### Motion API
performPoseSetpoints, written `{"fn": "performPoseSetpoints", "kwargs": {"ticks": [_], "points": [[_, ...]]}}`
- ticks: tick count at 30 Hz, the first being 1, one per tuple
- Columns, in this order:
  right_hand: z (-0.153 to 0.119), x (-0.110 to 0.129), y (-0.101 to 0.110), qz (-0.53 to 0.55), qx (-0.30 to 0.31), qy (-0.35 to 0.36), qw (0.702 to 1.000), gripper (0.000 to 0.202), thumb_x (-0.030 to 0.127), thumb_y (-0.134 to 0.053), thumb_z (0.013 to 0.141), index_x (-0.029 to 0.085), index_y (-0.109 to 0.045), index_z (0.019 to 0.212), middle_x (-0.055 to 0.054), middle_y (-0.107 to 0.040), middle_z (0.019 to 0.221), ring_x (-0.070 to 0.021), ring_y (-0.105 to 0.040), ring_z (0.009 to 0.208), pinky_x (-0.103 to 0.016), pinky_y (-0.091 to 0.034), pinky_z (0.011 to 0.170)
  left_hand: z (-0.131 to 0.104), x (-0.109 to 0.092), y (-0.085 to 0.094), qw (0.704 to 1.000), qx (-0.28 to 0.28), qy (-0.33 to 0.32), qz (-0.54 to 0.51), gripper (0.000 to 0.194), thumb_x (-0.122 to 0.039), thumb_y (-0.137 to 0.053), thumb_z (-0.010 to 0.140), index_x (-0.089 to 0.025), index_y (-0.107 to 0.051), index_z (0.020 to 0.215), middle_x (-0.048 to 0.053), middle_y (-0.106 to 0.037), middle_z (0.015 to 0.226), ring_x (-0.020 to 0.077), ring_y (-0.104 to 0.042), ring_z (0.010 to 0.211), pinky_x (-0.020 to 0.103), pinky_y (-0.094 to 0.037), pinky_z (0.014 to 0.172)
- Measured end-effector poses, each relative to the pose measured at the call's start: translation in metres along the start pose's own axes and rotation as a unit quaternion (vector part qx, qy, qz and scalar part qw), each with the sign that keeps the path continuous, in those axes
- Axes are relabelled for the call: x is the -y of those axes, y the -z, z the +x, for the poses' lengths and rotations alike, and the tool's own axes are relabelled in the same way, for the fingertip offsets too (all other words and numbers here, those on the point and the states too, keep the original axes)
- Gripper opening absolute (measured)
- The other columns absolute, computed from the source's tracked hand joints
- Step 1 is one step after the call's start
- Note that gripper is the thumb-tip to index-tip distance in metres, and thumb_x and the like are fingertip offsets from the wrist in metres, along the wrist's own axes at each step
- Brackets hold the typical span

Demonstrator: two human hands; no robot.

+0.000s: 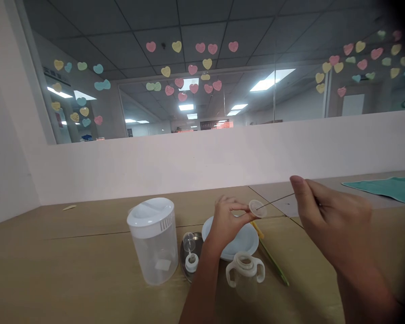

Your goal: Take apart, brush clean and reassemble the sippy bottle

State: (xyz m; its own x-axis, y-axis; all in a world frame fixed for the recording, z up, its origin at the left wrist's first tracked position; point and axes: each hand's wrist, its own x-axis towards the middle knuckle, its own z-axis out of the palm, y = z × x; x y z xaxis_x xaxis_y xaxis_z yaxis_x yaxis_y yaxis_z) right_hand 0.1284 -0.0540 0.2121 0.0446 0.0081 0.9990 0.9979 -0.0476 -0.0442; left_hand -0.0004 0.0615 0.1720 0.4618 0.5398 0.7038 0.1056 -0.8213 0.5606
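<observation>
My left hand [227, 219] pinches a small clear round disc [257, 208] above a pale blue plate [249, 243]. My right hand [330, 220] grips a thin wire-like rod [278, 200] whose tip touches the disc. Below the hands stands a clear baby bottle with a two-handled collar [245, 268]. A small metal tray [186, 256] to its left carries a clear teat and a white ring.
A clear plastic jug with a white lid [154, 240] stands on the wooden table at the left. A green and yellow stick [273, 258] lies right of the plate. A teal cloth [388, 186] lies at the far right. A white wall and window rise behind.
</observation>
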Motion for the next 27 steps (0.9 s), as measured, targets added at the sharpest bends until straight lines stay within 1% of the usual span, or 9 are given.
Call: {"fn": "performPoseSetpoints", "kwargs": {"ticks": [3,6,9,11,14,16,19,22,27], "points": [[-0.001,0.0,-0.001,0.003,-0.002,-0.027,1.0,0.045,0.03,-0.043,0.089,0.018,-0.025,0.049,0.007,-0.013,0.049,-0.0077,-0.012,0.048,-0.024,-0.018,0.046,0.0,0.001,0.003,1.0,-0.005,0.001,-0.005,0.017,-0.039,-0.069,0.072,-0.023,-0.073,0.076,0.002,-0.068,0.078,0.0188,-0.055,0.083,0.032,-0.04,0.082],[-0.002,0.0,-0.002,0.015,0.019,-0.064,0.998,0.045,0.034,-0.041,0.089,0.019,-0.022,0.051,0.006,-0.012,0.05,-0.0083,-0.012,0.049,-0.023,-0.018,0.046,-0.001,0.003,0.008,1.0,0.008,0.002,-0.01,0.018,-0.04,-0.07,0.071,-0.024,-0.073,0.077,0.002,-0.068,0.078,0.0186,-0.056,0.083,0.03,-0.041,0.081],[-0.001,0.001,-0.002,0.021,0.052,-0.09,0.994,0.047,0.04,-0.039,0.089,0.019,-0.023,0.05,0.006,-0.013,0.05,-0.009,-0.012,0.049,-0.023,-0.019,0.046,-0.004,0.002,0.012,0.999,0.04,0.01,-0.025,0.022,-0.043,-0.067,0.073,-0.023,-0.074,0.079,0.003,-0.069,0.081,0.0186,-0.058,0.083,0.028,-0.043,0.078],[0.0,0.002,-0.005,0.03,0.074,-0.096,0.992,0.048,0.043,-0.038,0.088,0.019,-0.025,0.05,0.006,-0.014,0.049,-0.0095,-0.012,0.05,-0.023,-0.019,0.047,-0.007,0.002,0.013,0.996,0.074,0.026,-0.05,0.028,-0.045,-0.062,0.076,-0.021,-0.073,0.082,0.003,-0.07,0.084,0.0183,-0.06,0.081,0.027,-0.045,0.074],[-0.003,0.001,-0.021,0.057,0.126,-0.094,0.986,0.048,0.045,-0.037,0.088,0.019,-0.026,0.049,0.006,-0.017,0.047,-0.0097,-0.012,0.049,-0.024,-0.019,0.048,-0.01,0.008,0.01,0.986,0.132,0.054,-0.081,0.032,-0.045,-0.055,0.081,-0.019,-0.072,0.087,0.003,-0.07,0.089,0.0179,-0.062,0.082,0.024,-0.046,0.07],[-0.007,-0.002,-0.038,0.069,0.166,-0.094,0.979,0.048,0.044,-0.038,0.087,0.019,-0.027,0.048,0.006,-0.019,0.044,-0.0096,-0.011,0.048,-0.025,-0.017,0.048,-0.012,0.015,0.008,0.982,0.163,0.063,-0.075,0.029,-0.042,-0.053,0.082,-0.019,-0.071,0.088,0.002,-0.071,0.089,0.0173,-0.062,0.085,0.024,-0.045,0.073],[-0.015,-0.008,-0.064,0.075,0.209,-0.122,0.967,0.048,0.044,-0.038,0.087,0.019,-0.028,0.047,0.005,-0.023,0.043,-0.0093,-0.012,0.046,-0.025,-0.016,0.048,-0.011,0.027,0.006,0.979,0.19,0.067,-0.042,0.023,-0.036,-0.056,0.08,-0.02,-0.071,0.088,0.001,-0.071,0.093,0.0157,-0.062,0.087,0.023,-0.044,0.078],[-0.019,-0.011,-0.076,0.093,0.231,-0.144,0.958,0.048,0.045,-0.037,0.087,0.019,-0.028,0.047,0.005,-0.025,0.043,-0.0093,-0.013,0.046,-0.025,-0.016,0.049,-0.009,0.033,0.005,0.982,0.178,0.068,-0.01,0.02,-0.034,-0.06,0.077,-0.02,-0.07,0.088,0.001,-0.07,0.095,0.0157,-0.062,0.088,0.024,-0.043,0.081],[-0.018,-0.004,-0.073,0.113,0.218,-0.153,0.957,0.048,0.044,-0.036,0.088,0.019,-0.03,0.048,0.005,-0.027,0.043,-0.0096,-0.014,0.047,-0.025,-0.017,0.049,-0.006,0.031,0.002,0.992,0.116,0.036,-0.025,0.025,-0.037,-0.054,0.081,-0.019,-0.069,0.09,0.002,-0.07,0.092,0.0172,-0.061,0.086,0.025,-0.043,0.078]]}}
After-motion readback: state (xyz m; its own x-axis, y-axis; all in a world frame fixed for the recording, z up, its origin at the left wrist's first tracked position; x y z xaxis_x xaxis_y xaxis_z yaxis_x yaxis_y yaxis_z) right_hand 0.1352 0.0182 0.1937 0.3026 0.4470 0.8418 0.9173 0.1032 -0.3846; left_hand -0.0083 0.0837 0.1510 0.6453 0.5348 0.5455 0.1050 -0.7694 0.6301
